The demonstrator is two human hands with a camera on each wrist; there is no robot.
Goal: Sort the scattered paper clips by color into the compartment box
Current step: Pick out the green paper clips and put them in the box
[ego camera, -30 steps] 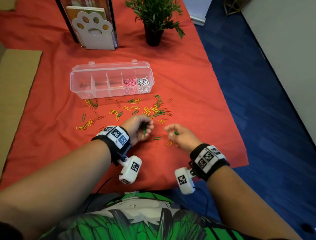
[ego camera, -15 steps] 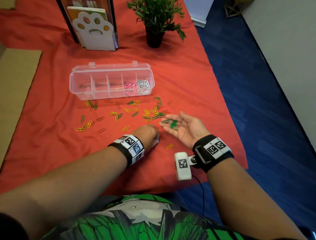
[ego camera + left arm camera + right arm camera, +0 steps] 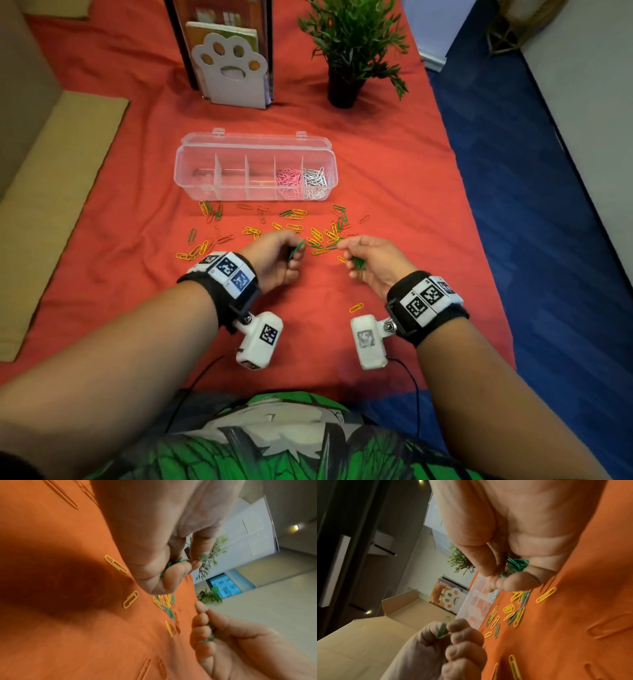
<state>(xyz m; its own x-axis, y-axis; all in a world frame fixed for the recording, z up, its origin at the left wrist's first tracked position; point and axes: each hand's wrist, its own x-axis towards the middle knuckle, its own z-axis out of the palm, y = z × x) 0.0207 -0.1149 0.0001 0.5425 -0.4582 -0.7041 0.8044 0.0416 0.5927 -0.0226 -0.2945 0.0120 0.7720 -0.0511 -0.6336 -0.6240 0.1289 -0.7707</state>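
Note:
A clear compartment box (image 3: 255, 144) lies open on the red cloth; pink clips (image 3: 287, 180) fill one cell and white clips (image 3: 314, 178) the rightmost. Yellow, green and orange clips (image 3: 322, 236) lie scattered in front of it. My left hand (image 3: 279, 255) pinches a green clip (image 3: 296, 248), seen also as the green clip (image 3: 442, 628) in the right wrist view. My right hand (image 3: 368, 260) holds a bunch of green clips (image 3: 358, 263) in its curled fingers, and that bunch of green clips (image 3: 516, 563) shows close up. Both hands hover just in front of the scattered pile.
A potted plant (image 3: 349, 51) and a paw-shaped book stand (image 3: 233, 68) sit behind the box. A cardboard flap (image 3: 44, 205) lies along the left. The cloth's right edge (image 3: 479, 240) drops to blue floor. One yellow clip (image 3: 356, 307) lies near my right wrist.
My right hand, palm up and open with green clips half a second ago, has closed round them. My left hand has lifted off the cloth with a green clip pinched.

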